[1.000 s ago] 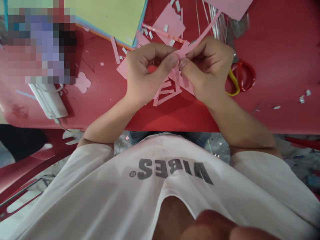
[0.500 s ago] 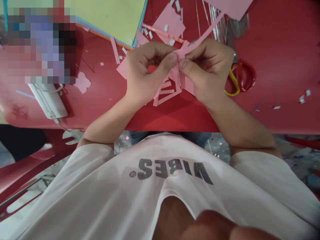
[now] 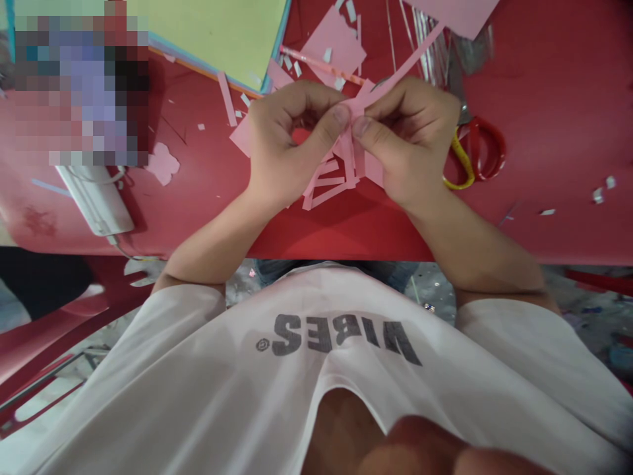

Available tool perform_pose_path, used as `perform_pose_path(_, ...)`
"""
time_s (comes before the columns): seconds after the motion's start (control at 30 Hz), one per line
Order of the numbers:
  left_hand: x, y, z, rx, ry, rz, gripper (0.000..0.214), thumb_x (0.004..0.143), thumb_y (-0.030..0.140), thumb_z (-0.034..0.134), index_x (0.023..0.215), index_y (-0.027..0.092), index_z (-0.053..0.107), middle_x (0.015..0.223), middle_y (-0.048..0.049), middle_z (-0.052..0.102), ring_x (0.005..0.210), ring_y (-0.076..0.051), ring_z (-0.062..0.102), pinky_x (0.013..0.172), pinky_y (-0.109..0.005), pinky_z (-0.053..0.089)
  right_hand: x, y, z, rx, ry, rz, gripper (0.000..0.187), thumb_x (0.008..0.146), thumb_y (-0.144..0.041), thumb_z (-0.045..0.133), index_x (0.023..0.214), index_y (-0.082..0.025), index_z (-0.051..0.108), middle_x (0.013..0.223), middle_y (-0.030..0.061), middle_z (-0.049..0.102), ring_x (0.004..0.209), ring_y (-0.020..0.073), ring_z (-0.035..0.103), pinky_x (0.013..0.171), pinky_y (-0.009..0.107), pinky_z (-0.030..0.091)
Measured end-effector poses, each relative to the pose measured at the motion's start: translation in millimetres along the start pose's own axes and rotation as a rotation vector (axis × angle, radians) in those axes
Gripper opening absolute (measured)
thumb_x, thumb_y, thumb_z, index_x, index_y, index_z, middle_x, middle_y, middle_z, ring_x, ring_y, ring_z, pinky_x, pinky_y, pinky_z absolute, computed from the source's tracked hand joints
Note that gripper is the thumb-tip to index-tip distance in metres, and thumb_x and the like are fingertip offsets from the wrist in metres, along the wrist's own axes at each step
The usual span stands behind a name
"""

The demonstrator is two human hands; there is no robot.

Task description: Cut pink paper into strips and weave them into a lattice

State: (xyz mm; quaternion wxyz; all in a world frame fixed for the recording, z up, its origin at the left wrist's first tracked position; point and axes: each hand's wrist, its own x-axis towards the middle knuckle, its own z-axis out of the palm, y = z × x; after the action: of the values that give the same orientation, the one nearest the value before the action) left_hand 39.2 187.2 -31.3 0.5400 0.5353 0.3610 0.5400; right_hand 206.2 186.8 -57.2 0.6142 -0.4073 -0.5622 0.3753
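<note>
Hands (image 3: 291, 142) (image 3: 408, 135) curled, thumbs pinching pink strip (image 3: 395, 71)

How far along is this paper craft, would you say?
Cutting looks largely done: cut pink strips lie in a heap and the scissors are laid aside. In hand: the left hand and right hand pinch one long strip between them, seemingly folding it. Probably left: the heaped strips, and an uncut pink sheet beyond.
</note>
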Motion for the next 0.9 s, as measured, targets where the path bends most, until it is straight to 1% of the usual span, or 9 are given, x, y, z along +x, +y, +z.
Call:
perform_pose_path(0.13, -13.1, 19.0, 13.5, -0.009, 0.032, -0.056, 0.024, 0.104, 0.051, 0.069, 0.108, 0.028, 0.075, 0.093, -0.0032, 0.071, 0.106, -0.019, 0.069, 0.082, -0.033, 0.055, -0.5, -0.8, 0.9, -0.023, 0.005, 0.007, 0.03, 0.082, -0.058, 0.085, 0.07, -0.036, 0.069, 0.066, -0.002, 0.064, 0.06, 0.0222, 0.05, 0.058, 0.042, 0.033)
perform_pose_path(0.27, -10.1, 10.9, 6.2, 0.05, 0.062, -0.07, 0.025, 0.103, 0.053, 0.07, 0.108, 0.03, 0.076, 0.096, -0.0029, 0.072, 0.105, -0.02, 0.071, 0.08, -0.034, 0.056, -1.4, -0.6, 1.0, -0.004, 0.012, 0.012, 0.027, 0.085, -0.054, 0.082, 0.07, -0.035, 0.071, 0.066, -0.0015, 0.064, 0.06, 0.0219, 0.048, 0.059, 0.041, 0.031)
perform_pose_path(0.33, -2.5, -2.1, -4.0, 0.116, 0.026, 0.019, 0.022, 0.102, 0.051, 0.072, 0.103, 0.029, 0.079, 0.092, -0.0018, 0.073, 0.093, -0.017, 0.071, 0.075, -0.034, 0.055, -1.5, -2.1, 1.0, 0.0, 0.001, 0.028, 0.026, 0.084, -0.054, 0.083, 0.07, -0.036, 0.071, 0.065, -0.0017, 0.063, 0.06, 0.022, 0.048, 0.059, 0.041, 0.031)
perform_pose_path(0.4, 5.9, -16.0, -13.4, 0.197, -0.096, 0.208, 0.016, 0.102, 0.042, 0.076, 0.098, 0.028, 0.082, 0.087, -0.0008, 0.075, 0.077, -0.012, 0.068, 0.067, -0.032, 0.052, -1.5, -4.9, 1.1, 0.004, -0.007, 0.051, 0.026, 0.083, -0.055, 0.084, 0.07, -0.037, 0.071, 0.065, -0.0017, 0.062, 0.06, 0.0221, 0.047, 0.058, 0.041, 0.032)
perform_pose_path(0.43, 9.4, -21.6, -16.7, 0.192, -0.09, 0.308, 0.012, 0.099, 0.04, 0.08, 0.096, 0.029, 0.083, 0.082, 0.0004, 0.075, 0.07, -0.01, 0.065, 0.06, -0.031, 0.049, -1.5, -6.6, 1.3, 0.008, -0.012, 0.06, 0.027, 0.082, -0.056, 0.085, 0.07, -0.037, 0.071, 0.065, -0.0015, 0.063, 0.06, 0.022, 0.048, 0.057, 0.041, 0.033)
perform_pose_path(0.5, 13.2, -27.6, -19.3, 0.205, -0.087, 0.358, 0.015, 0.097, 0.045, 0.081, 0.097, 0.03, 0.082, 0.081, 0.0016, 0.075, 0.068, -0.01, 0.062, 0.058, -0.031, 0.047, -1.6, -10.2, 1.9, 0.006, -0.015, 0.077, 0.033, 0.08, -0.062, 0.086, 0.069, -0.036, 0.07, 0.066, -0.0011, 0.064, 0.061, 0.022, 0.05, 0.056, 0.04, 0.036)
perform_pose_path(0.63, 10.6, -21.7, -14.7, 0.273, -0.029, 0.293, 0.015, 0.102, 0.038, 0.076, 0.093, 0.028, 0.08, 0.08, 0.0004, 0.074, 0.07, -0.011, 0.063, 0.061, -0.031, 0.049, -2.1, -12.9, 4.0, -0.024, -0.025, 0.119, 0.04, 0.079, -0.069, 0.086, 0.068, -0.035, 0.069, 0.068, -0.0007, 0.066, 0.063, 0.0221, 0.055, 0.058, 0.041, 0.044)
perform_pose_path(0.73, 10.0, -19.0, -14.8, 0.28, -0.02, 0.307, 0.019, 0.104, 0.039, 0.072, 0.091, 0.028, 0.079, 0.079, 0.0003, 0.072, 0.07, -0.012, 0.061, 0.061, -0.032, 0.047, -2.4, -8.5, 5.5, 0.029, -0.019, 0.057, 0.033, 0.082, -0.059, 0.09, 0.071, -0.033, 0.072, 0.067, -0.0011, 0.069, 0.062, 0.0187, 0.055, 0.059, 0.038, 0.043)
perform_pose_path(0.9, 18.4, -30.6, -25.4, 0.254, -0.109, 0.366, 0.018, 0.101, 0.046, 0.078, 0.093, 0.03, 0.078, 0.079, 0.003, 0.073, 0.067, -0.009, 0.059, 0.057, -0.033, 0.045, -3.1, -5.1, 6.2, 0.048, -0.019, 0.012, 0.027, 0.082, -0.045, 0.093, 0.072, -0.028, 0.075, 0.066, -0.002, 0.068, 0.061, 0.0151, 0.054, 0.058, 0.034, 0.041)
